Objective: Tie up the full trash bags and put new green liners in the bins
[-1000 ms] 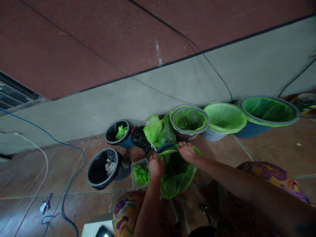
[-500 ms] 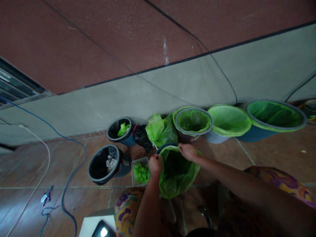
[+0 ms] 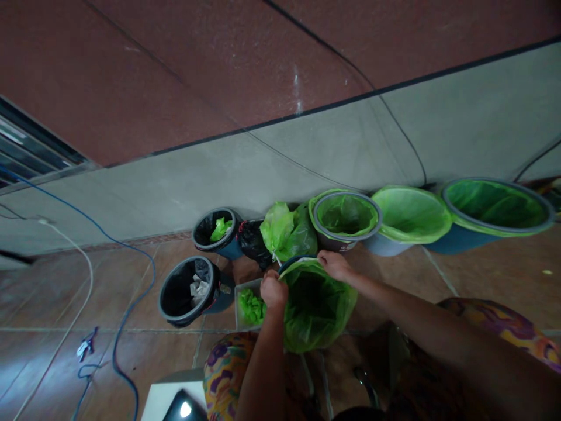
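A green bin liner (image 3: 318, 313) hangs spread open inside and over a dark blue bin, of which only part of the far rim (image 3: 298, 258) shows. My left hand (image 3: 274, 289) is closed on the liner's edge at the left of the rim. On the far side, my right hand (image 3: 333, 265) grips the same edge with bent fingers. Just left of my left hand stands a clear square container (image 3: 239, 310) with crumpled green bags (image 3: 252, 307) in it. A knotted, filled green bag (image 3: 284, 231) rests right behind the bin.
Along the wall stand a lined brown bin (image 3: 346, 216), a lined pale bin (image 3: 409, 216) and a lined blue bin (image 3: 468, 237). Black-lined bins (image 3: 186, 292) and a black bag (image 3: 255, 242) are at left. A blue cable (image 3: 127, 321) and keys (image 3: 86, 345) lie on the floor.
The whole view has shifted very slightly. Both hands keep hold of the liner's edge in nearly the same places.
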The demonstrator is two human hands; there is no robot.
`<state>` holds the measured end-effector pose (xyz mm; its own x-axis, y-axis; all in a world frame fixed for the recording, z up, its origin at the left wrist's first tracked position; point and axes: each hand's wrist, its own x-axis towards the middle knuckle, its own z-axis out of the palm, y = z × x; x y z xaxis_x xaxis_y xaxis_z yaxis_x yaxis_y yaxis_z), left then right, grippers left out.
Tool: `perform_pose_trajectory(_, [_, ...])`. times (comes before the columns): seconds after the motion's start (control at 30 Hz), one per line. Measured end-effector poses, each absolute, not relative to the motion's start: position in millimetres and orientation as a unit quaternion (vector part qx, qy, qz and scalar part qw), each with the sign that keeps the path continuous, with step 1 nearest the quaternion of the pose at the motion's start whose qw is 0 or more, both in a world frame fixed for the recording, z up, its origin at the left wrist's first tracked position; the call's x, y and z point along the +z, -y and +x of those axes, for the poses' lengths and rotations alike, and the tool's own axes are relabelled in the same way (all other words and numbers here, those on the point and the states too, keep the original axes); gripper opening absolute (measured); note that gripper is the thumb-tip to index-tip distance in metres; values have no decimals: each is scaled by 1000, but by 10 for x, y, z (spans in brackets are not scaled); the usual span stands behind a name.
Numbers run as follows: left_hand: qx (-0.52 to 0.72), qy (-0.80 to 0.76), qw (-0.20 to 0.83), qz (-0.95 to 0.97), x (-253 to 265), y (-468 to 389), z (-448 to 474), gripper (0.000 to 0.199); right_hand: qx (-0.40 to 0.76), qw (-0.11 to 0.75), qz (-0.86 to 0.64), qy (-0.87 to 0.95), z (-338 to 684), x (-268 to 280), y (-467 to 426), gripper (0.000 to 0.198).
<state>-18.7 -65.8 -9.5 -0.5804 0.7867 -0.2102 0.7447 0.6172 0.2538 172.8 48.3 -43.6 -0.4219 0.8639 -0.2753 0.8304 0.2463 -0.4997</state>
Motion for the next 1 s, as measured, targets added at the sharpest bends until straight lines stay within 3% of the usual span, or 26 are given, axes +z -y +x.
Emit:
perform_pose_trajectory(0.17, [82, -868, 188, 452, -74, 645, -160, 38, 301, 47, -522, 797, 1731, -386, -466, 26])
perform_pose_trajectory(0.3, [79, -866, 216, 443, -63, 630, -158, 27, 309, 52, -514, 799, 1742, -384, -466, 25])
perform_pose_trajectory(1.0, [187, -875, 265, 359, -583, 112, -549, 26, 269, -18, -571, 776, 1507, -745, -966, 38])
